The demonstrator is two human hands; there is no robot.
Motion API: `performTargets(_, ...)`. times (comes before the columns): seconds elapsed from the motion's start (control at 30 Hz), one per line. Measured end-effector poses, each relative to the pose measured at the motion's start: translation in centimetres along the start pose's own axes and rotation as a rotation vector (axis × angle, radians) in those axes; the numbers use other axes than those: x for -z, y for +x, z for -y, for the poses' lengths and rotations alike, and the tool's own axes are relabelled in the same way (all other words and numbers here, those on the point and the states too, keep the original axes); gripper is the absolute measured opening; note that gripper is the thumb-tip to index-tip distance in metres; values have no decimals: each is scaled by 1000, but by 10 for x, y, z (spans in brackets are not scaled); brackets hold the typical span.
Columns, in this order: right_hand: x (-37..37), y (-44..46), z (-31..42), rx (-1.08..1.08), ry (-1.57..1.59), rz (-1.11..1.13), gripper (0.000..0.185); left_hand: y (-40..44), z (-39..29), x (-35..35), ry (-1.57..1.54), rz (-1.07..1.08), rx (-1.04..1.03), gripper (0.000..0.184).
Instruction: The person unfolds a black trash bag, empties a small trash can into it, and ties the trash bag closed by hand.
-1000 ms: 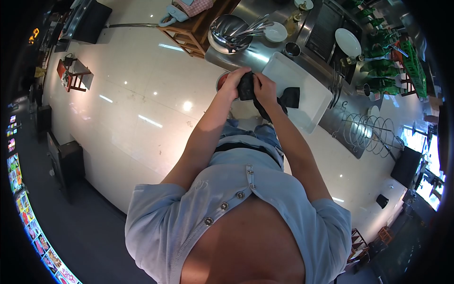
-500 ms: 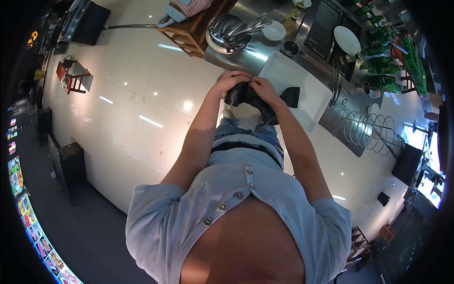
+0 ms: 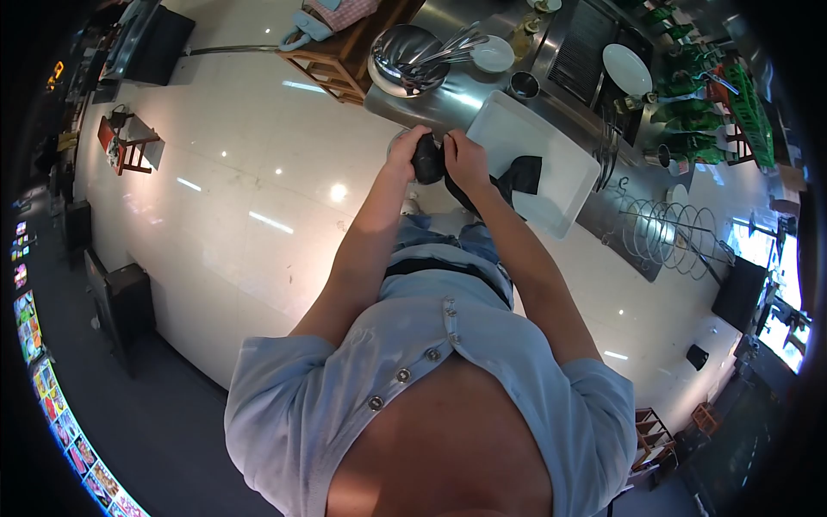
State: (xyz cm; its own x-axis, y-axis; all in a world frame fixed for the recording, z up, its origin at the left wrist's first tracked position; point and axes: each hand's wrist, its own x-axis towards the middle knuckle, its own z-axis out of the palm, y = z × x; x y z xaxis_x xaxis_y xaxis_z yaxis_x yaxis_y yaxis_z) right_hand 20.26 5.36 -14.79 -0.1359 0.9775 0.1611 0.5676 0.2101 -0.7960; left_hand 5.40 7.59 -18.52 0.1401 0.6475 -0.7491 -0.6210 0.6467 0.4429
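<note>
A dark, rounded black bundle (image 3: 427, 162) sits against my left hand (image 3: 405, 151), whose fingers are closed around its left side. My right hand (image 3: 466, 161) is closed on a length of black cloth (image 3: 521, 177), just right of the bundle. Below the right wrist this cloth hangs down, and its far end rests over the edge of a white tray (image 3: 566, 185). Whether bundle and cloth are one piece I cannot tell. Both hands are in front of my body, above the floor.
On the steel counter (image 3: 409, 105) stand a metal bowl (image 3: 383, 69) with utensils, a small white plate (image 3: 493, 53) and a metal cup (image 3: 523, 84). Farther right are a white oval plate (image 3: 627, 69), green bottles (image 3: 693, 110) and a wire spiral rack (image 3: 668, 237). A wooden chair (image 3: 323, 65) stands behind.
My hands were close together over the black material; now they are slightly apart, with the bundle upright between them. The cloth under my right arm has shifted and hangs less far down.
</note>
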Motion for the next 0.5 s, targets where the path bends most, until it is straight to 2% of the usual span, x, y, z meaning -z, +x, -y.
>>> performTargets(0.03, 1, 2, -1, 0, 0, 1, 19, -2, -3, 0, -1, 0, 1, 19)
performTargets(0.1, 8, 6, -5, -304, 230, 145, 28, -16, -16, -6, 256, 63, -212, 24)
performTargets(0.13, 15, 10, -7, -398, 286, 259, 37, -23, -22, -10, 316, 114, -198, 27)
performTargets(0.17, 19, 14, -8, -395, 286, 259, 37, -24, -26, -13, 315, 114, -201, 27)
performTargets(0.23, 24, 19, -11, -398, 160, 537, 41, -21, -28, -17, 427, 117, -242, 28)
performTargets(0.27, 23, 23, -15, -391, 135, 587, 44, -19, -27, -19, 426, 117, -242, 28)
performTargets(0.37, 29, 28, -7, -305, 9, 629, 43, -7, -18, -19, 445, 43, -359, 29)
performTargets(0.43, 28, 27, -8, -256, -21, 583, 42, -4, -11, -20, 453, -77, -539, 29)
performTargets(0.5, 29, 22, -9, -212, -52, 534, 41, 0, -17, -15, 383, -138, -543, 28)
